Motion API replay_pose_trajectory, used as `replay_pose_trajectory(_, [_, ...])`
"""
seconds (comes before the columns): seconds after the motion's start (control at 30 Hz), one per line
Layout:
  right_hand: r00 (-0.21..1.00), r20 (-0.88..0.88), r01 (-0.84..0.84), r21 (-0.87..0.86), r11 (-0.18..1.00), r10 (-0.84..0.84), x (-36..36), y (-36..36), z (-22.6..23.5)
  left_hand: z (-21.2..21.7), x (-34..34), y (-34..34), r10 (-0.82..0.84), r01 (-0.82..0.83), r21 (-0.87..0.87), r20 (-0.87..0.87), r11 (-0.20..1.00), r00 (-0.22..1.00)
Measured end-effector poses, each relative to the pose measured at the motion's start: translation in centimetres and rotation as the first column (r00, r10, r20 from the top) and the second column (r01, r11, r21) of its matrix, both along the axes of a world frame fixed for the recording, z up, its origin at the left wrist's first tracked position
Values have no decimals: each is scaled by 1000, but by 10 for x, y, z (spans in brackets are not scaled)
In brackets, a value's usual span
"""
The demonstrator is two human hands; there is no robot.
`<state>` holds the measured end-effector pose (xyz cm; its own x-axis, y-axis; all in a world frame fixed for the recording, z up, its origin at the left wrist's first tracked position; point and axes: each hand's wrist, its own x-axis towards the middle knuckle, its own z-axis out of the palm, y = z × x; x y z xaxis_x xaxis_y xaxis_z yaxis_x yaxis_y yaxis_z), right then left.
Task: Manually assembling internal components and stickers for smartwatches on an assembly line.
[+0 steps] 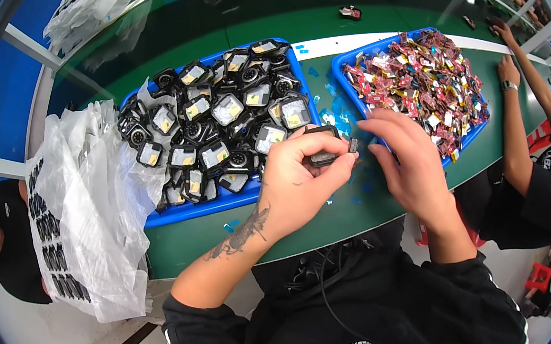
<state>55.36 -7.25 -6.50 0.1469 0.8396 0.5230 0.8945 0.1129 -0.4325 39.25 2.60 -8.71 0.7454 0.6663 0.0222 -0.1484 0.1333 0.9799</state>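
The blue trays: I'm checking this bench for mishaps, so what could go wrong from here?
Black casings are heaped in the left blue tray, so some might slide or scratch. Small red and yellow parts are piled in the right blue tray and could spill if the nearby right hand knocks it. The left hand alone holds the black piece, which might slip.

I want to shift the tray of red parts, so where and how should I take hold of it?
Probably best by the left rim of the tray, coming from the left. That blue edge shows bare, with green table beside it, while the red parts heap up inside. Your right hand is nearest; your left hand holds a black case.
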Motion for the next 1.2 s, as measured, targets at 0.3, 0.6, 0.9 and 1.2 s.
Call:
replay_pose_trajectory(0.3, [615,-748,-319,52,946,249,0,-5,-3,1,-5,6,-312,331,-208,119,920,943])
replay_pose_trajectory(0.6, [576,-800,-61,162,985,167,2,-19,-2,6,-4,8,32,-14,203,-87,979,996])
replay_pose_trajectory(0.9, [887,-455,-79,11,997,75,-20,9,3,10,-2,2,-186,187,-2,81,982,979])
replay_pose_trajectory(1.2, [895,-442,-79,-20,997,62,-21,11,7,10,-5,3,-218,221,-21,88,975,972])
